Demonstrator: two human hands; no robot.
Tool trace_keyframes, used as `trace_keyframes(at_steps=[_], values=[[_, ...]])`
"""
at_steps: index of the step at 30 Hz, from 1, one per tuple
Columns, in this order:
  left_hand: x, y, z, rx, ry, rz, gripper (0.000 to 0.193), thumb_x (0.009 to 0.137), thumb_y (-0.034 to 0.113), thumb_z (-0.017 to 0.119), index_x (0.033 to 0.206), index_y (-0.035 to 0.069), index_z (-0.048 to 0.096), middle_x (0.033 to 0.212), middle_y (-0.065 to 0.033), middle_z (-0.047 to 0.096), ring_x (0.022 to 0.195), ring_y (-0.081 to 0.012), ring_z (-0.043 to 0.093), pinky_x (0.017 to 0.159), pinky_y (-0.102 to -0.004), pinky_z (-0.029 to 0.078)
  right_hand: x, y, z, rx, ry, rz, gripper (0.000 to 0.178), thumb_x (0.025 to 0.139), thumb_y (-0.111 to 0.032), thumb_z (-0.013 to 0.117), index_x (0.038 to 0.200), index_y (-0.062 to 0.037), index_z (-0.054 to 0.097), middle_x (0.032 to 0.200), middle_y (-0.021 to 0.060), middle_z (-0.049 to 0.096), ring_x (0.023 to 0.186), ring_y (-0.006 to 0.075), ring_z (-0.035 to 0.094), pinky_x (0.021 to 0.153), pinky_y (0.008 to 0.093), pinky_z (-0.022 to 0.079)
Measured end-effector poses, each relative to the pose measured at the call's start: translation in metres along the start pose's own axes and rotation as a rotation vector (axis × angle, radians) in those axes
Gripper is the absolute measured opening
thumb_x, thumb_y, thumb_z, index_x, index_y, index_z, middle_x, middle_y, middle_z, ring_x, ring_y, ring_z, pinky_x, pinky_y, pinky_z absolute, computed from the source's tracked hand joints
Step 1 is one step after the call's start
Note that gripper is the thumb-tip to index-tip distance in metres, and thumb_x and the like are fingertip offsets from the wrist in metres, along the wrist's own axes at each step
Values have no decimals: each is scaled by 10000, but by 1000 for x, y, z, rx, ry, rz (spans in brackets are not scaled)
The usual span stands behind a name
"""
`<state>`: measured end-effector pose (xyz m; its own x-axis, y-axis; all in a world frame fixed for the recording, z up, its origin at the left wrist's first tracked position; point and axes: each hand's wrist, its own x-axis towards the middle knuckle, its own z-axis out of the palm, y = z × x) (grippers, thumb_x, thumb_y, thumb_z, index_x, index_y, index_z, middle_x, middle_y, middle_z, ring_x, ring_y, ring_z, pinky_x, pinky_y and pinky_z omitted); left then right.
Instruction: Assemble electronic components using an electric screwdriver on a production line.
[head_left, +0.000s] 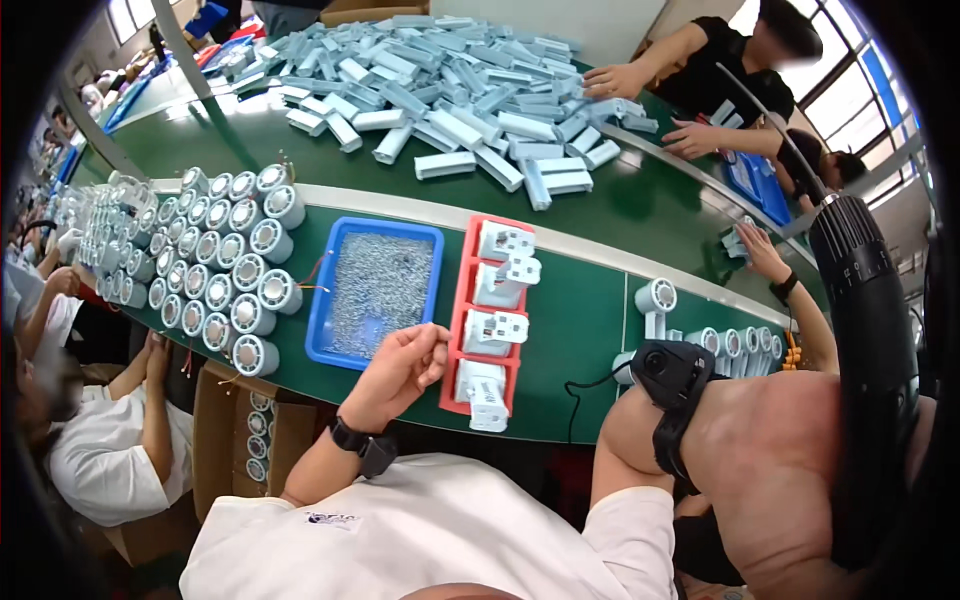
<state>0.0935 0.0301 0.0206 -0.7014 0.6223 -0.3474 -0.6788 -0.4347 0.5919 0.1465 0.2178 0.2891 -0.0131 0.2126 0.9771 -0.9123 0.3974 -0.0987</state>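
My left hand (405,362) is closed, its fingertips pinched together beside the left edge of a red holder (461,345). Whatever may be between them is too small to make out. Several pale blue plastic housings (490,332) stand in a row in the holder. Left of it lies a blue tray (437,262) filled with small metal screws (385,285). Close to the camera at the right, my right hand (765,440) is wrapped round a black electric screwdriver (850,330). Its thin metal shaft points up and away; part of the grip is hidden.
Round white motor-like units (215,250) crowd the left of the green bench. Loose pale blue housings (440,90) are heaped at the back, where a person (740,70) reaches in. More assembled units (735,342) line the right. An open cardboard box (290,440) stands below at left.
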Motion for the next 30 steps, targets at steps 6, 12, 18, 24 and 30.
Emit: trace_keyframes(at_steps=[6, 12, 18, 24, 30], values=[[7, 21, -12, -31, -114, 18, 262, 1020, 234, 496, 1069, -4, 594, 769, -18, 590, 578, -73, 505, 512, -173, 400, -11, -3, -23, 141, 221, -60, 284, 863, -304, 605, 823, -61, 464, 825, 62, 483, 691, 156, 470, 672, 292, 348], [-2, 11, -22, -146, -66, 54, 274, 1022, 241, 493, 1121, -2, 572, 841, -23, 616, 664, -69, 561, 562, -160, 449, -28, 11, -90, 165, 281, 263, 268, 889, -322, 635, 899, -80, 521, 816, 58, 523, 693, 154, 484, 651, 299, 385], [4, 17, -28, -152, -12, 119, 239, 1021, 248, 496, 1066, 23, 561, 848, -30, 620, 671, -69, 567, 573, -161, 467, -75, 1, -112, 80, 435, 340, 366, 886, -333, 672, 1105, -81, 522, 868, 93, 602, 684, 172, 544, 641, 290, 470], [-1, 20, -19, -101, 6, 117, 253, 1014, 295, 508, 975, 51, 564, 783, -8, 577, 632, -74, 529, 548, -173, 440, -116, 1, -113, -58, 383, 486, 545, 875, -361, 694, 1233, -16, 469, 953, 150, 631, 687, 179, 600, 646, 298, 506], [-40, 70, 37, -78, -209, 206, 476, 1041, 433, 373, 750, 78, 498, 625, 27, 341, 506, -87, 245, 460, -249, 221, -138, 3, -107, -31, 125, 659, 644, 858, -351, 720, 1287, 29, 426, 1048, 193, 622, 734, 202, 644, 664, 313, 523]])
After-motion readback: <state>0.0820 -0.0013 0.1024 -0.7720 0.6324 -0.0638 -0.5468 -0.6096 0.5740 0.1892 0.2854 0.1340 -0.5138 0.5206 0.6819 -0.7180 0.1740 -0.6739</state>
